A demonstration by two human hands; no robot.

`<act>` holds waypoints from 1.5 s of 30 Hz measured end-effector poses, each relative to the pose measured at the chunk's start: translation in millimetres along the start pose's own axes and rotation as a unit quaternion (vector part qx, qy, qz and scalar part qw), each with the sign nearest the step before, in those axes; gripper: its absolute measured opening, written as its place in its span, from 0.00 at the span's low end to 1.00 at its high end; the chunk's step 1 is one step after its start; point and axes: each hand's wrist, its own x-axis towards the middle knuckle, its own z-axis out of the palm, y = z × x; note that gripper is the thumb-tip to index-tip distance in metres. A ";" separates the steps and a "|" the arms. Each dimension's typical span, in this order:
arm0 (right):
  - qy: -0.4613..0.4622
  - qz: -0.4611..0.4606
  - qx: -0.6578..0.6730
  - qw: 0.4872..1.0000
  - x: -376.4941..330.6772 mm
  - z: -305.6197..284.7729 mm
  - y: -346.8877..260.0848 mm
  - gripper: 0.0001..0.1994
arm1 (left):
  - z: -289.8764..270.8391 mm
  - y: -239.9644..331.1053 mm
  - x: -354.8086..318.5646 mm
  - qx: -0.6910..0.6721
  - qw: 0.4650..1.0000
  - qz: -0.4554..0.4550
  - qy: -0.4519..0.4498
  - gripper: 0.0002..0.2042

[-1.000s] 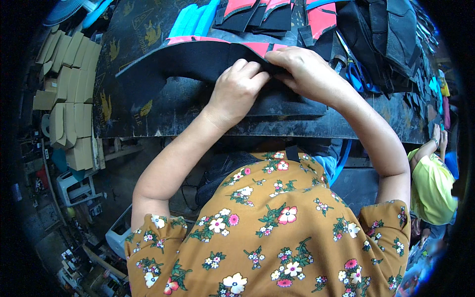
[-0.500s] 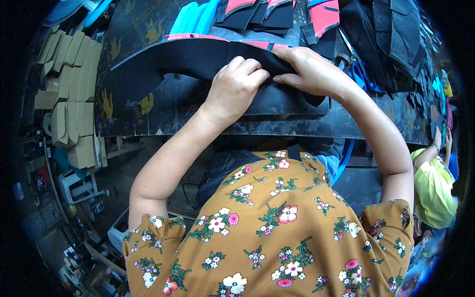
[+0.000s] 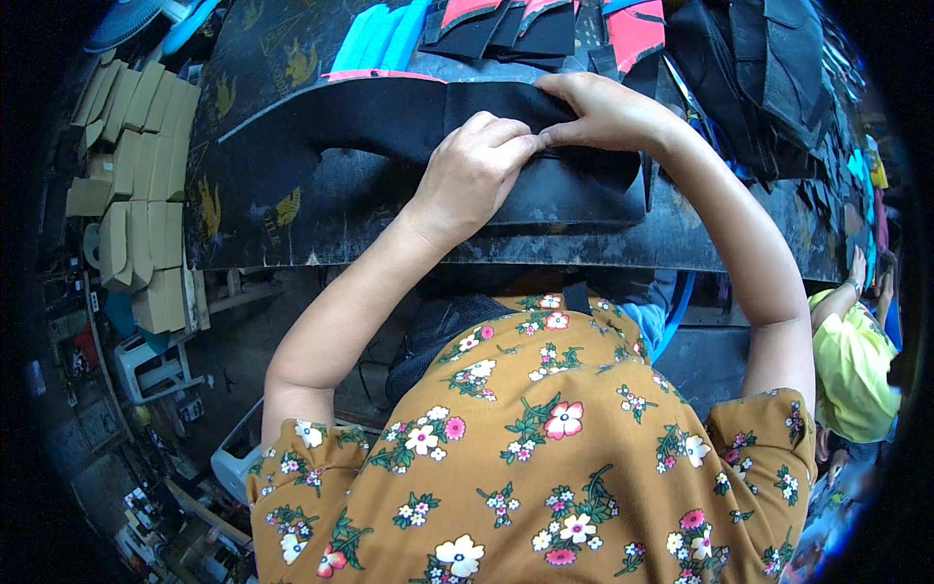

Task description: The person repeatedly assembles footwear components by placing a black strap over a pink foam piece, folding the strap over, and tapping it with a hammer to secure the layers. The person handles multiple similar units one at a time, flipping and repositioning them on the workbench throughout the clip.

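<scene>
Pinching a long black sheet (image 3: 384, 115) at the upper middle of the frame, the left hand (image 3: 475, 167) bunches its fingers beside the right hand (image 3: 605, 115), which clasps the sheet between thumb and fingers; blue strips (image 3: 382, 41) lie above.

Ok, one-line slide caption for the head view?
Left hand and right hand hold a black sheet over a dark table, blue strips beyond.
</scene>
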 end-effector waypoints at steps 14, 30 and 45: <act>0.076 0.155 0.137 0.975 -34.4 -8.9 -21.7 0.22 | 0.3 3.0 -7.8 0.016 1.000 -0.012 -0.003 0.11; 0.102 -0.023 0.030 0.994 -32.6 17.9 -29.0 0.26 | -1.4 4.5 -6.4 0.013 0.999 -0.030 -0.011 0.09; 0.026 0.066 -0.068 0.995 -41.1 13.6 -44.1 0.28 | 2.1 6.4 -4.3 0.068 0.997 -0.020 -0.033 0.07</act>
